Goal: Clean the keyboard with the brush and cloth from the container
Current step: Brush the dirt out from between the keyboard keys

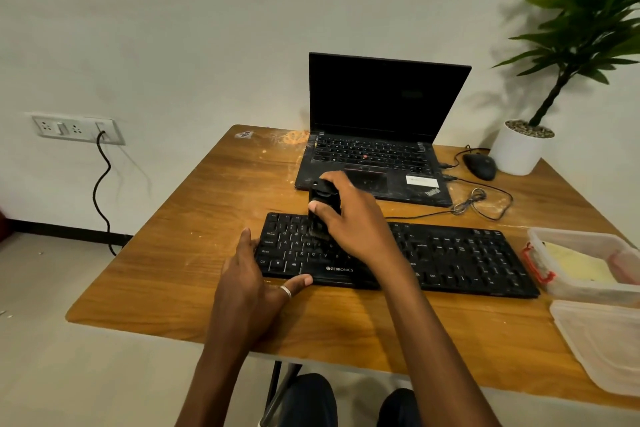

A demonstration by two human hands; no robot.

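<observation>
Right now the right hand (349,218) has its fingers (322,210) clenched around a black brush (322,204), held roughly upright with its bristles down on the upper-left key rows of the black keyboard (460,253). That keyboard lies across the middle of the wooden counter (194,218), its long side facing the person. The left hand (249,274) steadies it at the near-left corner: its fingers are spread and grasp nothing, the thumb with a silver ring (286,291) pressed along the front edge, the other digits resting against the left end. Just beyond the keyboard's right end stands an open clear plastic container (581,291) with red clips, and a pale yellow cloth (575,263) lies inside it. The container's lid (602,343) sits on the counter just in front of it, at the near-right edge. Behind the keyboard is an open black laptop (381,135) with a dark screen; to its right lie a black mouse (479,166) and a looped cable (474,201). 1 white pot with a green plant (519,149) stands at the far-right corner. A wall socket (78,128) with a black cord plugged in is on the left.
</observation>
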